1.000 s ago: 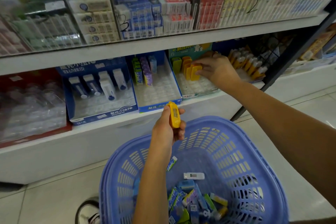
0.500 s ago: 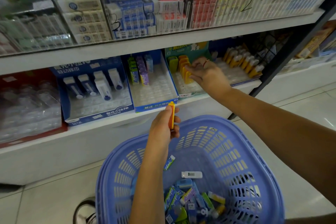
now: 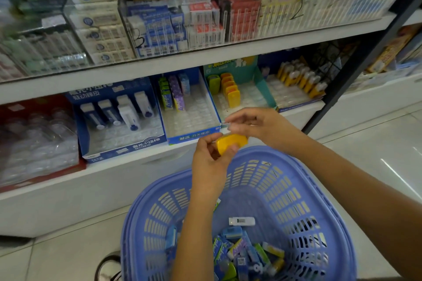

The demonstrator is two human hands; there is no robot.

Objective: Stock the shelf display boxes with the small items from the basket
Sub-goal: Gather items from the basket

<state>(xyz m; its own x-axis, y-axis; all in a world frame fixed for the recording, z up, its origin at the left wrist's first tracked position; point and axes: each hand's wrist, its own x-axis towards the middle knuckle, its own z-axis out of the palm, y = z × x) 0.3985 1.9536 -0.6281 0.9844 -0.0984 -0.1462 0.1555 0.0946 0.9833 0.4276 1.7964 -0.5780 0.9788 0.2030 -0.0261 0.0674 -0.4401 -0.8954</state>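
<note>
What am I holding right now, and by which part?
The left hand pinches a yellow item by its left end. The right hand, just above it, holds nothing.

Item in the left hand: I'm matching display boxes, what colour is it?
Yellow item, clearest in the head view.

In left hand (image 3: 209,162), yellow oval item (image 3: 231,143) above slotted blue basket (image 3: 287,191)

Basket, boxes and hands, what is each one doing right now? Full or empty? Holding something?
Left hand, gripping a yellow item.
Right hand, open, empty, close above that item.
Blue basket, upright, small items heaped at the bottom.
Teal display box, part filled; front slots bare.
Middle blue display box, mostly bare; few items at back.
</note>
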